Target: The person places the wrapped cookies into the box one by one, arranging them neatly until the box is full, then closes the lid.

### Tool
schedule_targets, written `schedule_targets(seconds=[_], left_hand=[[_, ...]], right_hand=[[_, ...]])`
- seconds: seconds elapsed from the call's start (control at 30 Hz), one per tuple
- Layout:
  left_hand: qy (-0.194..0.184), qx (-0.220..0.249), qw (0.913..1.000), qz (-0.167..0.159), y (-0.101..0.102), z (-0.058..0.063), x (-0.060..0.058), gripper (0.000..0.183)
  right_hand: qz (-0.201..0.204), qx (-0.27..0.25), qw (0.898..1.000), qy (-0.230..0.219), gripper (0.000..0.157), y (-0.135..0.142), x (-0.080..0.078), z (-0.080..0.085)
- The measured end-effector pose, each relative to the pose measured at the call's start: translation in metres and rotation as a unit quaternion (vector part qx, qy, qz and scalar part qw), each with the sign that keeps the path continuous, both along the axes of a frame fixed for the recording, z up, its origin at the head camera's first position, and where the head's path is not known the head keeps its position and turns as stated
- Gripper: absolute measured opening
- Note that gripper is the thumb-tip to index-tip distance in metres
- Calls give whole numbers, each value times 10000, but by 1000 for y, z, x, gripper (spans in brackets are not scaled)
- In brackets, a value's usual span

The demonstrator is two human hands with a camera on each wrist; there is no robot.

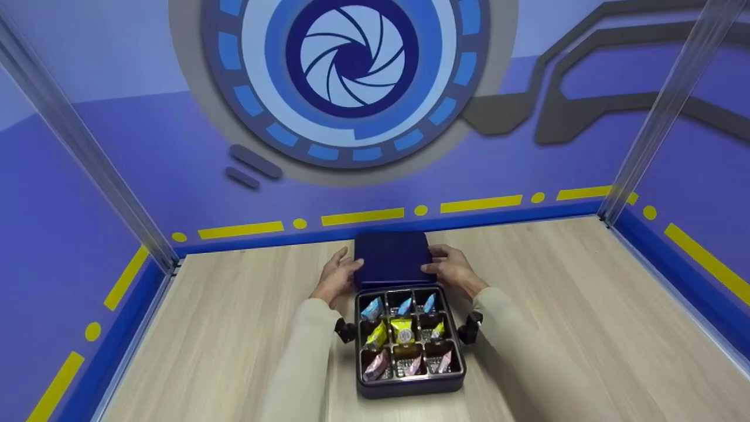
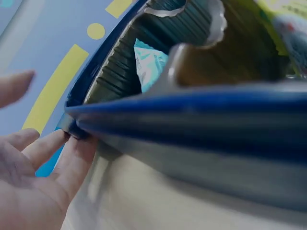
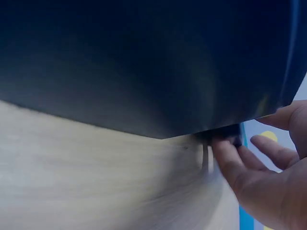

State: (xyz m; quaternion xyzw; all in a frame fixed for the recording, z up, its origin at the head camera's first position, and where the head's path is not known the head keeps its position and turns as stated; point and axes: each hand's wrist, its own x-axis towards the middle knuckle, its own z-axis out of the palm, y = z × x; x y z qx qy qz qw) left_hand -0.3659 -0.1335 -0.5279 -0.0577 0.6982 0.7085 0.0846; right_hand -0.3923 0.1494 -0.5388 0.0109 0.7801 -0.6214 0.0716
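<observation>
A dark blue box (image 1: pixel 410 387) stands on the table, its clear tray split into several compartments. Each compartment in view has a small wrapped sweet: blue ones (image 1: pixel 372 309) in the far row, yellow ones (image 1: pixel 402 331) in the middle, pink ones (image 1: pixel 376 364) in the near row. Behind the box lies its dark blue lid (image 1: pixel 391 258), flat side up. My left hand (image 1: pixel 336 275) is at the lid's left side, fingertips touching the edge and thumb raised in the left wrist view. My right hand (image 1: pixel 456 269) rests against the lid's right edge, fingers loosely extended.
The box and lid stand on a pale wooden table (image 1: pixel 246 328). A blue printed wall (image 1: pixel 316 193) rises close behind the lid, with metal posts (image 1: pixel 650 123) at the corners. Black wrist devices (image 1: pixel 470 328) flank the box on both sides.
</observation>
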Motion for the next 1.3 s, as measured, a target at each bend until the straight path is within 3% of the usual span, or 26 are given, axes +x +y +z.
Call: schedule_targets(seconds=[0.4,0.8,1.0,1.3], left_hand=[[430,-328,9974,484,-4,15,2,69],[542,-275,9980,154,-22,32,8,65],[607,-429,9972,-62,-27,35,16,65],[861,-599,9942,-256,-26,49,36,66]], right_hand=[[379,-149,9981,459,70,6,-2,17],[1007,-146,9930,596,80,16,7,32],[1097,3,9919,643,79,19,19,41],[1075,14,9896,957,74,25,41,56]])
